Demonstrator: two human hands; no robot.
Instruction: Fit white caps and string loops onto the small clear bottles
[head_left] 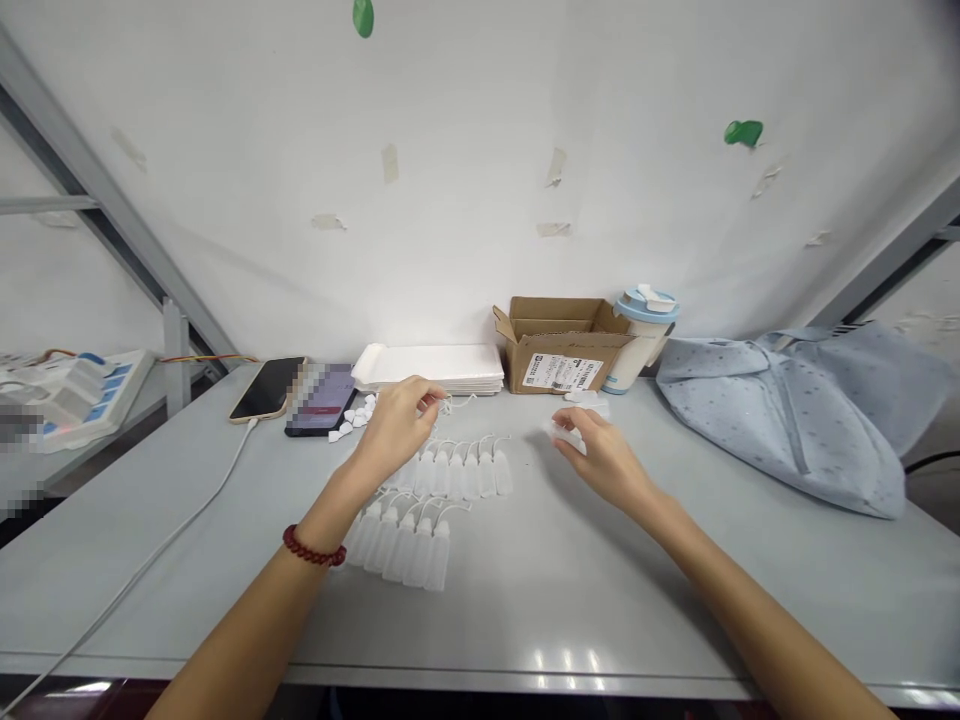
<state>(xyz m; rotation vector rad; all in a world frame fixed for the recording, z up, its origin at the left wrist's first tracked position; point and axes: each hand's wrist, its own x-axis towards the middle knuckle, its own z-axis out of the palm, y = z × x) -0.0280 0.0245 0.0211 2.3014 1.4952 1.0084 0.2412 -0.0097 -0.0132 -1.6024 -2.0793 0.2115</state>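
Observation:
My left hand hovers over rows of small translucent squeeze bottles lying on the grey table. Its fingers are pinched on a small white cap with a thin tether. My right hand rests on the table to the right of the bottles, fingers curled round a small white bottle. A pile of little white caps lies just left of my left hand. A red bead bracelet sits on my left wrist.
Two phones lie at the back left, one on a white cable. A stack of white trays, an open cardboard box and a lidded cup stand by the wall. Blue cloth lies right.

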